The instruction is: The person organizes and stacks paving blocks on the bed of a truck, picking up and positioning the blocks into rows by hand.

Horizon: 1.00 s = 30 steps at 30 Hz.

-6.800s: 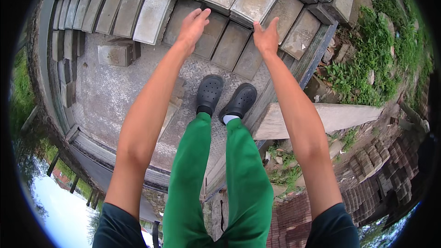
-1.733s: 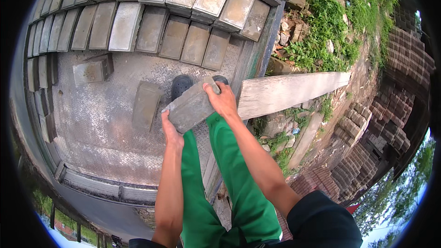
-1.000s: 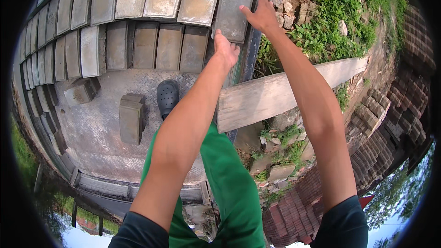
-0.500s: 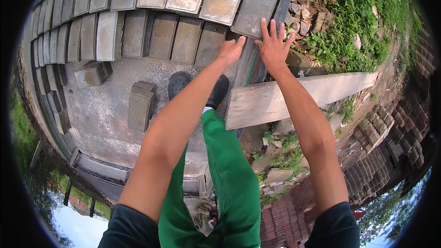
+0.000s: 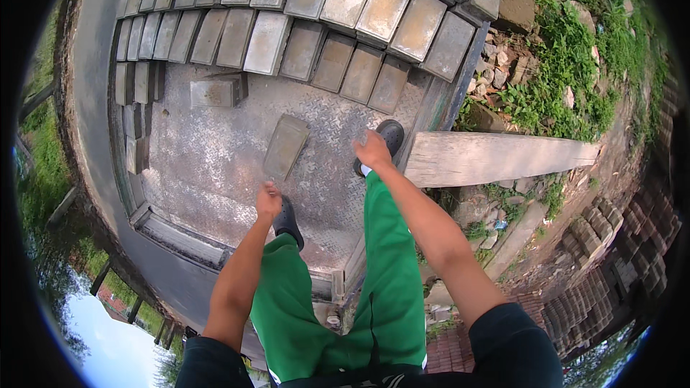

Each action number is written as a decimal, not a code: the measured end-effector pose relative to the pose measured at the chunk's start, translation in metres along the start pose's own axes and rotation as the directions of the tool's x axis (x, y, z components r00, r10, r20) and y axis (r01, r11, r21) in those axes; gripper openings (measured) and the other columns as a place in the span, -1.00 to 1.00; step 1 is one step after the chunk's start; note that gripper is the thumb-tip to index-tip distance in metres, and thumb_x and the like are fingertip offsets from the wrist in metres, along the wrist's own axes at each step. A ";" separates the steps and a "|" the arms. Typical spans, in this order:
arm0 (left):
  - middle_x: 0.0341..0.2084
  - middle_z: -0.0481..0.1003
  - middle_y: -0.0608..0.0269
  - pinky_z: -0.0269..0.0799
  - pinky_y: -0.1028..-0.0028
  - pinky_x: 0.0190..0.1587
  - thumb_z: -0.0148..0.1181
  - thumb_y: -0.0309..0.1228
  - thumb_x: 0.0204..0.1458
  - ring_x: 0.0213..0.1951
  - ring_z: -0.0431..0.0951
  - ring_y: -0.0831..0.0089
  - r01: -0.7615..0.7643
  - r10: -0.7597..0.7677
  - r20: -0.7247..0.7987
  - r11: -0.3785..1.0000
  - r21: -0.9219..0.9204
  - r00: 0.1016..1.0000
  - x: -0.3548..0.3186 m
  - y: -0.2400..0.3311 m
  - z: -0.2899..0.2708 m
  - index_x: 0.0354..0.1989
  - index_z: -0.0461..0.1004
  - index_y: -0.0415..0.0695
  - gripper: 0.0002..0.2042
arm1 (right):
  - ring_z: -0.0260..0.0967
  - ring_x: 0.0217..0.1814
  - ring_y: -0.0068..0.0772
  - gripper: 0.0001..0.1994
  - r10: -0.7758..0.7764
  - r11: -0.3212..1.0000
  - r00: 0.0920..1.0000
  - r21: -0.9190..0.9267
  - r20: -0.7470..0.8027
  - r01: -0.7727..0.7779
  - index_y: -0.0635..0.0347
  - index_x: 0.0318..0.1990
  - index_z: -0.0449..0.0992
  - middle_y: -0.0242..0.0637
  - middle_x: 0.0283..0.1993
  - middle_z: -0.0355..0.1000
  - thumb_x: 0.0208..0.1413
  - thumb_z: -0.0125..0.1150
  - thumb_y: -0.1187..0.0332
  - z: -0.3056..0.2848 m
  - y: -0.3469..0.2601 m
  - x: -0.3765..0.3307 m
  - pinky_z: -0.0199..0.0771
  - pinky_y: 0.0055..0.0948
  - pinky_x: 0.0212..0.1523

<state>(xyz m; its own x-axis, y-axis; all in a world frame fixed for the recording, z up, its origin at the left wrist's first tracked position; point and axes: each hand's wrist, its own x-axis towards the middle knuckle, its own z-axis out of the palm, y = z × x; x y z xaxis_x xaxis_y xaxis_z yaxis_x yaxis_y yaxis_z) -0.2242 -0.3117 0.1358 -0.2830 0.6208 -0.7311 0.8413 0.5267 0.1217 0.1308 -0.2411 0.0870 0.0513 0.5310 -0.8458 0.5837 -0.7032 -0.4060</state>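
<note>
My left hand [image 5: 269, 200] hangs empty over the metal floor, its fingers loosely curled and a little blurred. It is nearest to a loose grey concrete paving block [image 5: 287, 147] on the floor just ahead of it, without touching it. My right hand [image 5: 373, 149] is also empty, fingers loosely bent and apart, above my right dark clog [image 5: 391, 135]. Beyond both hands stand stacked rows of grey concrete paving blocks [image 5: 336, 57], some stained tan. Another paving block [image 5: 213, 93] lies on its side further left.
The patterned metal truck bed [image 5: 208, 147] has a raised left side wall [image 5: 108, 93]. A wooden plank [image 5: 496, 158] leads off its right edge. Rubble [image 5: 499, 65] and weeds [image 5: 568, 65] lie to the right. My left clog [image 5: 287, 223] is on the bed; stacked roof tiles [image 5: 596, 226] stand outside.
Both hands have drawn back from the front right end of the block stack, near its edge block. My view has shifted, and my left foot has stepped back and left, widening my stance.
</note>
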 end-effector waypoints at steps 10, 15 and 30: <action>0.00 0.48 -0.10 0.37 0.30 0.14 0.23 -0.16 0.10 0.05 0.50 0.15 0.019 0.021 0.214 0.983 -0.182 0.977 0.047 -0.020 -0.008 0.12 0.35 -0.32 -0.47 | 0.31 0.29 -0.05 -0.38 0.307 0.908 0.939 0.251 0.153 -0.337 0.24 0.18 0.41 0.06 0.21 0.38 0.15 0.09 -0.08 0.201 0.040 -0.071 0.27 -0.24 0.27; 0.07 0.42 -0.21 0.29 0.23 0.22 0.25 -0.05 0.02 0.15 0.41 0.01 -0.147 0.166 0.242 0.985 -0.095 0.956 0.097 -0.052 0.002 0.17 0.30 -0.36 -0.32 | 0.35 0.25 -0.06 -0.40 0.308 0.776 0.936 0.524 0.172 -0.352 0.27 0.17 0.42 0.00 0.16 0.43 0.18 0.08 -0.08 0.276 -0.007 -0.089 0.26 -0.24 0.26; 0.21 0.28 -0.26 0.16 0.19 0.31 0.20 0.19 -0.05 0.26 0.27 -0.07 -0.411 0.411 -0.020 0.909 -0.064 0.912 0.164 -0.007 0.041 0.28 0.19 -0.37 -0.09 | 0.35 0.24 -0.02 -0.06 0.228 0.773 0.974 0.606 0.012 -0.188 0.39 0.36 0.05 0.15 0.24 0.32 0.05 0.20 -0.21 0.317 -0.047 0.004 0.31 -0.24 0.23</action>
<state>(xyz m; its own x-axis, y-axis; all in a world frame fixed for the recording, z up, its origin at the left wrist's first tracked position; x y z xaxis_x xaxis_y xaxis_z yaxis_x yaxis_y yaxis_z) -0.2582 -0.2374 -0.0124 0.0781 0.7940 -0.6028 0.8521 0.2607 0.4538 -0.1536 -0.3555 -0.0074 0.1737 0.3512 -0.9201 -0.0500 -0.9299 -0.3644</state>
